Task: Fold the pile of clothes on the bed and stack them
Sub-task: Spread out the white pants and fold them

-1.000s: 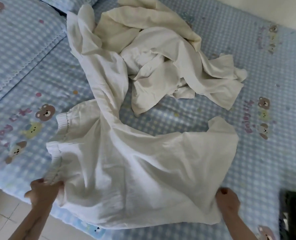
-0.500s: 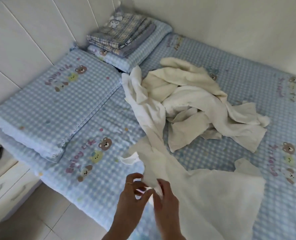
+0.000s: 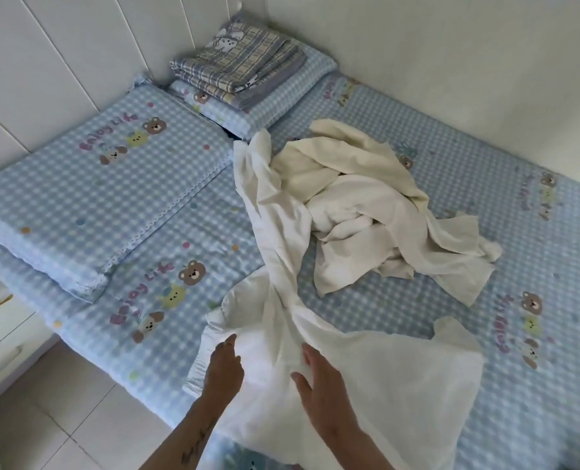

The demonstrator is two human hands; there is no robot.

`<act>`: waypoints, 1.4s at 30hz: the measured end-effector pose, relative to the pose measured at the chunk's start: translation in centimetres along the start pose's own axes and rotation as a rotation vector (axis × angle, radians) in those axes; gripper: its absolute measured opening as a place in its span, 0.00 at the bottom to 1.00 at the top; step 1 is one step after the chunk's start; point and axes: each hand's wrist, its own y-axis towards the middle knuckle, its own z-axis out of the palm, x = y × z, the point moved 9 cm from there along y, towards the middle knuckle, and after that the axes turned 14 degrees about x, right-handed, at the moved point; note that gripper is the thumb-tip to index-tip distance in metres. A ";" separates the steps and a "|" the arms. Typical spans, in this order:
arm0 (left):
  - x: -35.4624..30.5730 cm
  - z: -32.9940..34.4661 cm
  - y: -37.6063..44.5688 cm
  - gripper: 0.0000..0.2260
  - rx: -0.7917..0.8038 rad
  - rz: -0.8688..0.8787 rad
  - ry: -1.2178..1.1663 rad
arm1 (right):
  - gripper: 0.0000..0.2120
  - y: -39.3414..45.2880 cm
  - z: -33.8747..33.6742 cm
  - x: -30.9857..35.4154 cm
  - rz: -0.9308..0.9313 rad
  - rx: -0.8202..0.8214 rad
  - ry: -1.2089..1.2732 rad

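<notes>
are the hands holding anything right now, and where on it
Nothing is gripped. Both the left hand and right hand lie with straight fingers on the near end of the white garment, close to its gathered waistband.

blue checked pillow (image 3: 88,205) at bed's left | folded plaid blanket (image 3: 237,67) stacked on second blue pillow (image 3: 281,96) in far corner | white drawer unit (image 3: 7,340) beside bed | tiled floor (image 3: 78,429)

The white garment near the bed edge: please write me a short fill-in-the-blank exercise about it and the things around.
1. Both hands, left hand and right hand, rest on the ___ garment.
2. The unfolded pile lies on the ___.
3. The folded plaid blanket lies in the far ___.

Missing words: white; bed; corner
</notes>
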 end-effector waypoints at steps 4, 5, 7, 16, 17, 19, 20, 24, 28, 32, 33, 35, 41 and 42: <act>6.6 0.2 0.0 0.23 -0.181 -0.206 0.022 | 0.26 3.5 7.1 -0.8 -0.022 0.133 -0.119; 7.9 0.2 -0.1 0.24 -0.206 -0.263 0.016 | 0.26 4.3 8.9 -0.7 -0.035 0.170 -0.130; 10.3 0.6 0.4 0.27 -0.174 -0.335 0.013 | 0.26 5.9 12.1 -0.3 -0.089 0.238 -0.159; 12.2 1.9 1.7 0.03 0.016 -0.210 -0.781 | 0.37 10.1 21.2 0.6 -0.153 0.311 -0.090; 11.3 1.9 1.2 0.03 0.033 -0.151 -0.858 | 0.29 9.9 19.8 0.8 -0.139 0.214 0.021; 9.5 1.2 0.3 0.08 0.036 -0.062 -0.873 | 0.15 9.4 16.3 1.0 -0.110 0.052 0.217; 9.2 0.3 -0.1 0.11 -0.005 -0.041 -0.777 | 0.10 8.9 14.3 1.4 -0.108 -0.002 0.260; 5.2 -4.7 -0.7 0.38 -0.179 0.112 -0.156 | 0.08 5.6 4.0 4.4 -0.200 -0.114 0.229; -2.1 -8.2 -0.2 0.48 -0.215 0.269 0.098 | 0.14 0.2 -7.5 7.0 -0.274 -0.119 0.198; -9.9 -10.0 -1.5 0.44 -0.271 0.451 -0.013 | 0.10 -5.8 -15.8 6.7 -0.263 -0.063 0.175; -11.8 -10.2 -2.2 0.40 -0.270 0.495 -0.066 | 0.08 -7.3 -17.5 6.2 -0.251 -0.069 0.179; -15.1 -9.9 -3.7 0.27 -0.250 0.545 -0.143 | 0.06 -10.5 -20.9 5.0 -0.236 -0.112 0.209; -24.3 -7.6 -12.6 0.15 -0.229 0.689 -0.084 | 0.07 -19.1 -29.0 -0.8 -0.224 -0.308 0.274; -25.9 -7.3 -14.7 0.15 -0.251 0.726 -0.104 | 0.07 -20.6 -30.3 -1.8 -0.223 -0.341 0.264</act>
